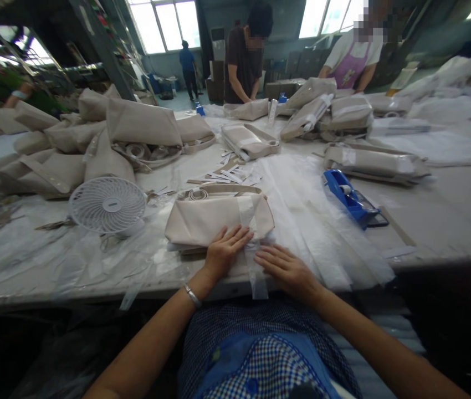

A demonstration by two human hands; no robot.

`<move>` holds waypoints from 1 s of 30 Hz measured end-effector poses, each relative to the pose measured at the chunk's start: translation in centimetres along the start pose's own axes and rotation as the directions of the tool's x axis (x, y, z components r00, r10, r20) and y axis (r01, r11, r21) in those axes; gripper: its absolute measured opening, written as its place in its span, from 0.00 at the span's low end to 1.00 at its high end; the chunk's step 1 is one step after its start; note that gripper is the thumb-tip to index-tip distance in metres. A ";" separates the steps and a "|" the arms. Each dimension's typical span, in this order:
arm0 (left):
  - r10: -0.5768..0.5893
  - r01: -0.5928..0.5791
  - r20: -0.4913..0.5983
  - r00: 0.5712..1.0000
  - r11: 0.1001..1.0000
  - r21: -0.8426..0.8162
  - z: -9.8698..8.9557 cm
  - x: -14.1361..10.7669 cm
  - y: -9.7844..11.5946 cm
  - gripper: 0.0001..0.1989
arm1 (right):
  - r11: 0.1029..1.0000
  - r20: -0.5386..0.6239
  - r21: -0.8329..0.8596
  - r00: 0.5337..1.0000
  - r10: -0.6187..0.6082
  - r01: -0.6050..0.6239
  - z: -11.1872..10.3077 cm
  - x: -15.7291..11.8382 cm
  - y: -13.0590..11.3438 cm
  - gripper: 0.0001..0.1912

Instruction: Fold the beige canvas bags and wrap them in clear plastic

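A beige handbag (202, 219) lies on the table in front of me, its strap and a coiled cord along the far side. Down its right part runs a whitish strip (247, 208), and a clear plastic piece (258, 277) hangs past the table's front edge below it. My left hand (228, 246) rests flat on the bag's near face, fingers stretched toward the strip. Beside the clear piece, my right hand (285, 266) lies palm down with its fingers extended, close to the bag's lower right corner. Neither hand grips anything.
A white fan (108, 205) stands to the left, before a heap of beige bags (144, 122). Clear plastic sleeves (302, 216) spread to the right, near a blue tape dispenser (347, 197). Paper strips (229, 172) lie behind the bag. Other people (244, 61) work across the table.
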State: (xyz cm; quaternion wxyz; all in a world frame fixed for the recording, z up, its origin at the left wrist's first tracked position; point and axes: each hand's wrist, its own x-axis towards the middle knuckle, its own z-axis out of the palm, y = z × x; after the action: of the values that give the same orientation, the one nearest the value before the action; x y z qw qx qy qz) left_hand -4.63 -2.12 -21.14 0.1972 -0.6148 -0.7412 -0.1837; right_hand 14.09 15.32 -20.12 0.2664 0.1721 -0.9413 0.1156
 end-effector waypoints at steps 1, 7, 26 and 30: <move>-0.001 0.001 0.003 1.000 1.000 0.001 0.0 0.0 0.0 0.26 | 0.999 0.077 0.007 0.996 0.033 -0.034 -0.2 -0.8 -0.9 0.28; 0.000 0.000 -0.005 1.000 1.000 0.013 -0.1 0.2 0.2 0.26 | 0.998 0.032 0.038 0.998 0.054 -0.055 2.1 -2.6 -2.9 0.29; -0.019 0.022 -0.047 0.999 0.998 0.063 0.5 0.3 0.5 0.26 | 0.984 -0.206 0.166 0.978 -0.023 0.058 0.4 0.0 -1.8 0.18; -0.006 0.011 -0.080 0.997 0.998 0.069 0.6 0.3 0.4 0.24 | 0.997 -0.168 -0.066 0.985 0.030 -0.041 0.1 2.8 1.7 0.25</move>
State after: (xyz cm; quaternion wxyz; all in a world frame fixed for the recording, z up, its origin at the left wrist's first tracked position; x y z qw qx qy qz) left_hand -4.36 -1.51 -21.49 0.2471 -0.5965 -0.7413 -0.1832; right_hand 11.14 16.07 -18.87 0.3480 0.1356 -0.9221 0.1015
